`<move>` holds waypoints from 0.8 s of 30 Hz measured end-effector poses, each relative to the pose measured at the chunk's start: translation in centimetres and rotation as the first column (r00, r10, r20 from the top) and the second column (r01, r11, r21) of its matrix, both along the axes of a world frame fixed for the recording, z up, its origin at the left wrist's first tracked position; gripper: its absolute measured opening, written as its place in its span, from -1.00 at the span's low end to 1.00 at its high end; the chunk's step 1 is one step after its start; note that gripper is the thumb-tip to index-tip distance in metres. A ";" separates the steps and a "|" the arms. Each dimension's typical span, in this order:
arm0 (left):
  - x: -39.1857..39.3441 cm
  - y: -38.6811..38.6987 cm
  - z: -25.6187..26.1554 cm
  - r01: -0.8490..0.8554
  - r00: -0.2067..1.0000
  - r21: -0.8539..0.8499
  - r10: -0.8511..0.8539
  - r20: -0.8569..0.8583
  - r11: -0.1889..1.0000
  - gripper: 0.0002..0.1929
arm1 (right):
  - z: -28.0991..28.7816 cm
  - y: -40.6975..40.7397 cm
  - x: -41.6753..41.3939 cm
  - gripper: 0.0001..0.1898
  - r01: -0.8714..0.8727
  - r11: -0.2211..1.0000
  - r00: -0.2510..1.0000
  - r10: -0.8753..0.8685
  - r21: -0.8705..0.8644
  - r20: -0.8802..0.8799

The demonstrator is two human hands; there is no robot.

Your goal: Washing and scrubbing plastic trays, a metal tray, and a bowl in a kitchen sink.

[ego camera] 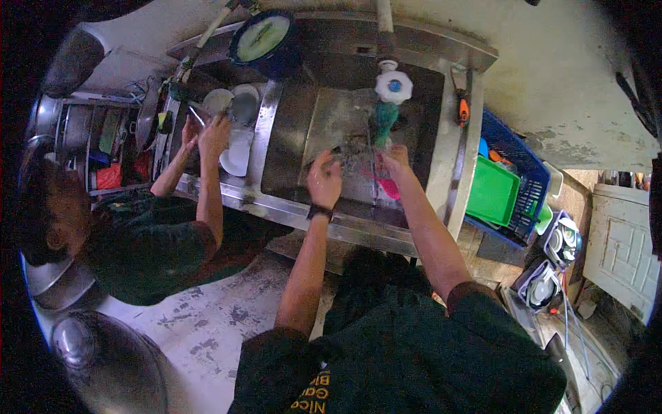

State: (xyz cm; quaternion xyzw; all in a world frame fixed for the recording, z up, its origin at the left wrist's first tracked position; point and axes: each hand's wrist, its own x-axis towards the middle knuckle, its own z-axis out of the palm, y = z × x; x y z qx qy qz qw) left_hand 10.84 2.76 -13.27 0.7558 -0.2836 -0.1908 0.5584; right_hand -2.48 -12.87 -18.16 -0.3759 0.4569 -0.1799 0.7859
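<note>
Over the right basin of a stainless steel sink (341,119), my left hand (325,178) hovers with curled fingers, wearing a dark wristband (320,212). A small dark thing (336,150) shows at its fingertips; whether it is gripped is unclear. My right hand (395,161) is closed around a bright pink plastic item (389,188), probably a utensil, with its wide end hanging below my fingers. Just above that hand, green cloth or mesh (383,121) hangs beneath the tap's white knob (394,87). Blurred, splashing water (354,150) lies between my hands.
At the left basin, a co-worker's hands (209,137) work beside white dishes (236,155). A dark bucket (266,44) stands behind. An orange-handled tool (463,109) lies on the right ledge. Beyond it sits a blue crate (527,207) with a green tray (491,190).
</note>
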 end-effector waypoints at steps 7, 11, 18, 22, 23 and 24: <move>1.5 7.1 3.8 0.049 0.852 0.385 -0.239 0.465 0.922 -0.69 | -29.5 -0.6 -3.0 -0.43 -0.463 0.885 0.761 0.370 -0.046 -0.533; 2.1 8.7 3.2 0.036 0.850 0.358 -0.217 0.480 0.933 -0.72 | -34.0 3.2 -2.3 -0.27 -0.730 0.678 0.470 0.592 0.089 -0.655; 3.1 9.7 3.6 0.022 0.857 0.329 -0.188 0.480 0.944 -0.76 | -21.5 3.2 1.6 -0.35 -0.867 0.497 0.198 0.412 0.037 -0.889; 3.3 10.6 3.6 -0.067 0.838 0.321 -0.122 0.532 0.945 -0.77 | -11.5 4.3 3.3 -0.74 -0.353 0.930 0.763 0.349 0.101 -0.544; 3.3 10.3 3.4 -0.061 0.836 0.285 -0.107 0.538 0.957 -0.77 | -11.0 2.8 2.5 -0.74 -0.348 0.935 0.766 0.323 0.065 -0.555; 2.4 8.6 2.9 -0.017 0.847 0.258 -0.123 0.517 0.966 -0.77 | -11.8 -0.2 -1.2 -0.84 -0.372 0.925 0.829 0.297 -0.071 -0.474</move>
